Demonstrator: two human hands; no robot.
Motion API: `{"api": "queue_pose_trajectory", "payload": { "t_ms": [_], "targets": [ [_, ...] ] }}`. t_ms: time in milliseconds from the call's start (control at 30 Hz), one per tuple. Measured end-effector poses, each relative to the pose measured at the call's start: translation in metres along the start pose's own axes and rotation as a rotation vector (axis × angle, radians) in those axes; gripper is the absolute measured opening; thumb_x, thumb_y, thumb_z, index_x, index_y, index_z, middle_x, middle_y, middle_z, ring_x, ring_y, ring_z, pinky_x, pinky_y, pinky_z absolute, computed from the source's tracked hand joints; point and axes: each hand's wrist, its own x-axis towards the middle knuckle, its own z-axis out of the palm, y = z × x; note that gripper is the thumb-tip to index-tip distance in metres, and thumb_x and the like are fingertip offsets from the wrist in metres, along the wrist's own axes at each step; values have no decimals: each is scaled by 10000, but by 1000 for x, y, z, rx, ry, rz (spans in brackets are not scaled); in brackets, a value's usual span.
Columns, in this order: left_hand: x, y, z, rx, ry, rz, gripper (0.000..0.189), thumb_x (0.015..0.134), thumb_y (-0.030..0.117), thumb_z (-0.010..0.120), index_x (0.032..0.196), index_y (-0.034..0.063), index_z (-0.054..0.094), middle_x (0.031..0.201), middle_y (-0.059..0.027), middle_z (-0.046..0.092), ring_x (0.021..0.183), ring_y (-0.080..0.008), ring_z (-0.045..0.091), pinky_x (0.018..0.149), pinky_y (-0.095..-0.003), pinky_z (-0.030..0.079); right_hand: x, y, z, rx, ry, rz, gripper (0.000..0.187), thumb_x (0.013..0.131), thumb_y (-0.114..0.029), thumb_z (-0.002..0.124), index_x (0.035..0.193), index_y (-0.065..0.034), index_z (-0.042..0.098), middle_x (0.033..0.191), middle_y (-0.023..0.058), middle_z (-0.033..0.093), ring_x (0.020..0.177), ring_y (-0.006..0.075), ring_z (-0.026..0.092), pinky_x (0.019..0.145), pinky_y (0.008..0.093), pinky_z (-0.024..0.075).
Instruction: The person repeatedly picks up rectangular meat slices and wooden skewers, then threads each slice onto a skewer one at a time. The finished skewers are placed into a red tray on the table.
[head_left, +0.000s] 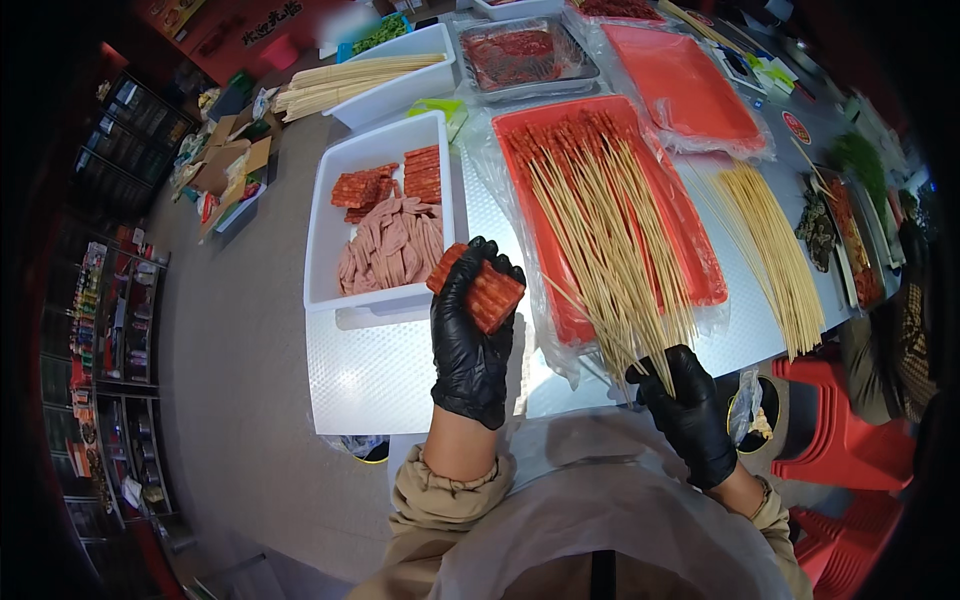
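My left hand (474, 337), in a black glove, is closed around a block of reddish sausage sticks (491, 296). My right hand (679, 412), gloved in black too, grips the lower ends of some bamboo skewers (664, 367). Those lie at the near end of a red tray (547, 289) lined with clear plastic, where many skewers (600, 217) rest with red meat on their far ends. Left of the tray stands a white bin (319, 225) with reddish sausage sticks (422, 174) and pale pink sausage pieces (390, 251).
Bare skewers (772, 255) lie right of the red tray. Behind are a white bin (401, 86) of skewers, a metal tray (525, 91) of dark red meat and another red tray (682, 82). Red plastic stools (832, 427) and part of a person (874, 367) are at the right.
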Motion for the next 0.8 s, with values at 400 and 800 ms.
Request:
{"api": "queue_pose_trajectory", "payload": {
  "t_ms": [400, 800],
  "targets": [
    [-1, 10, -1, 62, 25, 97, 211, 801, 43, 547, 995, -38, 531, 918, -115, 588, 842, -213, 567, 788, -368, 478, -4, -4, 15, 30, -130, -22, 241, 810, 42, 475, 1040, -25, 502, 861, 37, 601, 608, 72, 466, 551, 226, 405],
    [-3, 2, 0, 281, -35, 148, 321, 793, 56, 573, 1081, -23, 459, 877, -108, 576, 754, -202, 575, 684, -338, 491, -6, 8, 17, -108, -85, -145, 236, 812, 35, 487, 1039, -27, 496, 841, 88, 612, 663, 171, 566, 581, 271, 442]
  ]
}}
